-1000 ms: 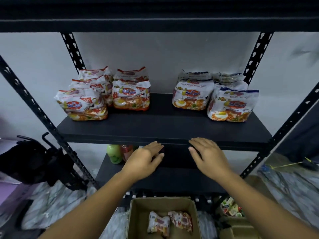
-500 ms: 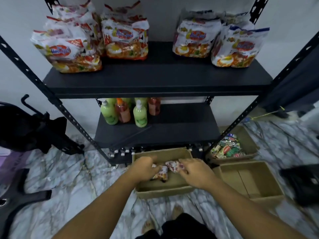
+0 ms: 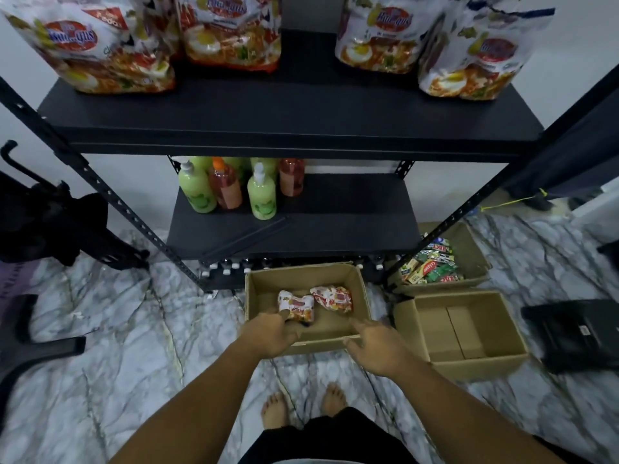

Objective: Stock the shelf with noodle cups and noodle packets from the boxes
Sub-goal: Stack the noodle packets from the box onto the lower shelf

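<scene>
White noodle packet ("Pedas" banner)

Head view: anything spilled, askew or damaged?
Nothing spilled. Only oddity: the left red-and-white noodle packet in the brown cardboard box looks pinched at its middle; the left hand grips its near end. The green and orange bottles stand upright.

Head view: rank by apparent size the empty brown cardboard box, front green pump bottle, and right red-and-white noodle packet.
1. Empty brown cardboard box.
2-3. Green pump bottle and red-and-white noodle packet look alike; differing distance makes ranking unsure.
</scene>
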Available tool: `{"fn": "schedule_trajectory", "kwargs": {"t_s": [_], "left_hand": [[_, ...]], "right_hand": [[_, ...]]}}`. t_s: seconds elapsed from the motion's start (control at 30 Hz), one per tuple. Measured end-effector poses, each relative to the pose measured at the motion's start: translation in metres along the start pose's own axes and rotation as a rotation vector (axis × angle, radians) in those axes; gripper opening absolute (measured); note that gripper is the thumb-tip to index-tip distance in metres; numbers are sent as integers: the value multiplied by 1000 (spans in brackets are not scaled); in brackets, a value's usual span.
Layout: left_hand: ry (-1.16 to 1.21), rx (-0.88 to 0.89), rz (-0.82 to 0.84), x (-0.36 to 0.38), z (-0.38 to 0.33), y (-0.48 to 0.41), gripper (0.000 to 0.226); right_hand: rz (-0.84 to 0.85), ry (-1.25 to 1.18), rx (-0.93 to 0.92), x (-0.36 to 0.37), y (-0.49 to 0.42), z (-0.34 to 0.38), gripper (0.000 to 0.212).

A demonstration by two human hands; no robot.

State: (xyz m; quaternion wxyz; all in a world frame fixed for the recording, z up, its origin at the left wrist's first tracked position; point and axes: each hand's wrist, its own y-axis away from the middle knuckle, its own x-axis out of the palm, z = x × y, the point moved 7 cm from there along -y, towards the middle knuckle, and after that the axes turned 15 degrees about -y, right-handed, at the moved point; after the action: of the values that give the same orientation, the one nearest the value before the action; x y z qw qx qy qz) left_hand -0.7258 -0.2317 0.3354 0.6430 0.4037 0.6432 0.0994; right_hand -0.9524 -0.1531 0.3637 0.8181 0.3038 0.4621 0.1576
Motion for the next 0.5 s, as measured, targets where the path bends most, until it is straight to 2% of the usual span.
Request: {"fn": "schedule_trajectory", "kwargs": {"t_s": [0.17, 0.27, 0.37, 0.5], "left_hand": [[15, -47, 13, 9, 1, -14, 72], [135, -92, 24, 20, 6, -38, 76], [195, -96, 3, 40, 8, -76, 67], [138, -55, -4, 82, 11, -144, 61]], "right_hand": [[35, -32, -8, -3, -33, -24, 68], [52, -74, 15, 10, -63, -50, 67], [56, -117, 33, 30, -99, -74, 64], [2, -195, 48, 68, -160, -99, 64]]}}
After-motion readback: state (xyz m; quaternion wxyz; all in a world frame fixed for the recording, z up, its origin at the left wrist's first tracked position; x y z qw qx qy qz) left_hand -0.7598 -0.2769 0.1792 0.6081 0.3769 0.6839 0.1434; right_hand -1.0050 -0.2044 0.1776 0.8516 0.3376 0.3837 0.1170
